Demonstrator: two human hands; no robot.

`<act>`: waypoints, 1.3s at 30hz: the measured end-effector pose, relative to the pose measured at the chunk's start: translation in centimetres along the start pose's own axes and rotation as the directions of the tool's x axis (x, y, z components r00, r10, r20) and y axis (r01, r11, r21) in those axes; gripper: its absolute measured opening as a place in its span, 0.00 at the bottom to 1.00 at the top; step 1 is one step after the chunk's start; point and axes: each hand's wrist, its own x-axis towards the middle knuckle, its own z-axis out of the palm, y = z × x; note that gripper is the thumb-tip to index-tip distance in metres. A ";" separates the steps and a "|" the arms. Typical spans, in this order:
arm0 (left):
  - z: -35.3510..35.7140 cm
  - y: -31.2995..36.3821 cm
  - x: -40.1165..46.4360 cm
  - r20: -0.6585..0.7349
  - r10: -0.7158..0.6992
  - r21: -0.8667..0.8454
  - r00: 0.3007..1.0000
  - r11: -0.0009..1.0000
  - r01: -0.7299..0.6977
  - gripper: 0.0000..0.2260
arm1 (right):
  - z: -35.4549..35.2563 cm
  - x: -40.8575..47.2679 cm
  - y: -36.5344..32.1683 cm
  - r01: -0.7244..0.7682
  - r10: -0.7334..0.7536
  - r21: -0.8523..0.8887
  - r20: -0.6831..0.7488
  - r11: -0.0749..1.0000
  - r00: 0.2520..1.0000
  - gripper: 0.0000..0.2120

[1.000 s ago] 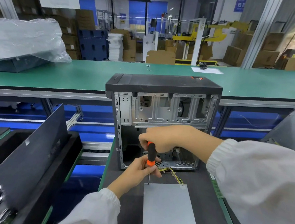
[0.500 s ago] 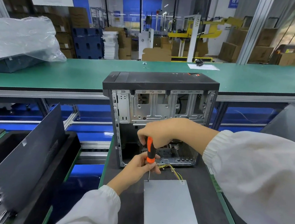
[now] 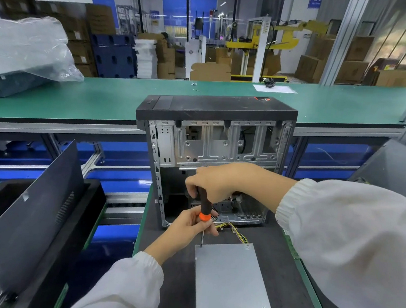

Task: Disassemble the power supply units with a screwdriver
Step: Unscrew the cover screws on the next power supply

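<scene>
Power supply unit (image 3: 231, 276) lies flat on the dark surface (image 3: 168, 283), just in front of the open computer case (image 3: 211, 154), its yellow wires (image 3: 233, 230) trailing toward the case. Right hand (image 3: 215, 182) grips the top of the screwdriver (image 3: 204, 209); left hand (image 3: 194, 223) pinches the orange collar, tip at the unit's far-left corner screw. Best done with the shaft upright and firm downward pressure (cam-out likely otherwise). Room is tight: case close behind, surface edge near on the left, free space toward the viewer.
</scene>
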 end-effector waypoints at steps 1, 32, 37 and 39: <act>0.0 0.0 0.0 0.004 0.004 -0.004 1.000 1.000 -0.004 0.08 | 0.0 0.1 0.1 0.005 -0.005 0.016 0.010 1.000 1.000 0.19; 0.1 -0.4 0.1 -0.042 0.010 0.026 0.999 1.000 -0.009 0.08 | -0.1 0.2 -0.9 -0.177 0.176 -0.001 -0.026 0.984 0.984 0.10; 0.4 -0.6 0.1 -0.049 0.010 -0.005 0.999 1.000 -0.010 0.07 | -0.6 -0.3 -0.9 -0.097 0.096 0.040 0.036 0.994 0.995 0.25; 0.4 -0.6 0.1 -0.055 0.020 -0.005 0.998 1.000 -0.020 0.07 | -0.4 -0.3 -1.2 -0.173 0.173 0.003 -0.014 0.985 0.985 0.25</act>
